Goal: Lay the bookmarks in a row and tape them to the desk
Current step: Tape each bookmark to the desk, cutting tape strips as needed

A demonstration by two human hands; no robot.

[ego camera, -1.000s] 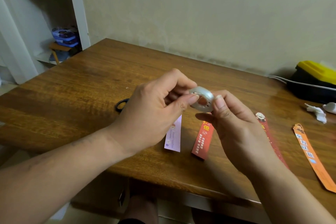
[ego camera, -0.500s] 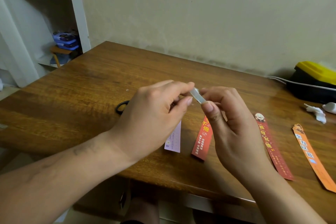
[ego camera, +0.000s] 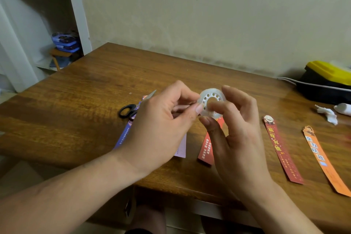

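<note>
Holding a clear tape roll (ego camera: 212, 102) above the wooden desk (ego camera: 79, 99), both hands meet at mid-frame. Right hand (ego camera: 237, 131) grips the roll between thumb and fingers, flat face toward the camera. Left hand (ego camera: 161, 125) pinches at the roll's left edge, thumbnail against it. Bookmarks lie on the desk below in a rough row: purple (ego camera: 123, 135), pale pink (ego camera: 181, 148), red (ego camera: 206, 148), dark red (ego camera: 281, 150), orange (ego camera: 321, 159). Black-handled scissors (ego camera: 129, 110) rest on the purple one's upper end.
</note>
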